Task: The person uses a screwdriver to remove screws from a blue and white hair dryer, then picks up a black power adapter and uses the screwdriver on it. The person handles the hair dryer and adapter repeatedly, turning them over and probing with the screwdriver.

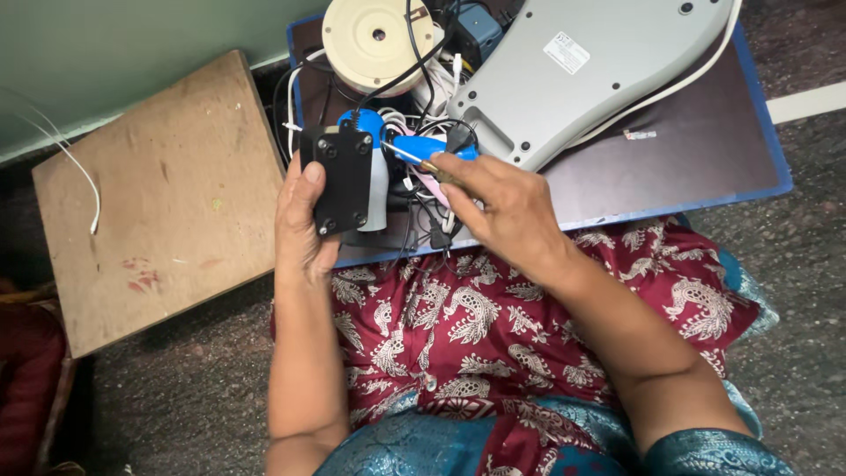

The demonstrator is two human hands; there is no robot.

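Left hand (304, 216) grips black plate (342, 181) | right hand (498, 207) grips screwdriver (423, 154) beside plate | I see four screws still seated, none out.

Left hand (304, 220) raised, fingers curled in a grip; right hand (502, 207) apparently pinching, forearms converging.

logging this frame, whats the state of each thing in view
left hand: gripping the black block, held upright
right hand: pinching the blue-handled screwdriver, tip toward the block
grey casing: lying underside up on the tray
cream round disc: resting on cables
wooden board: flat on floor
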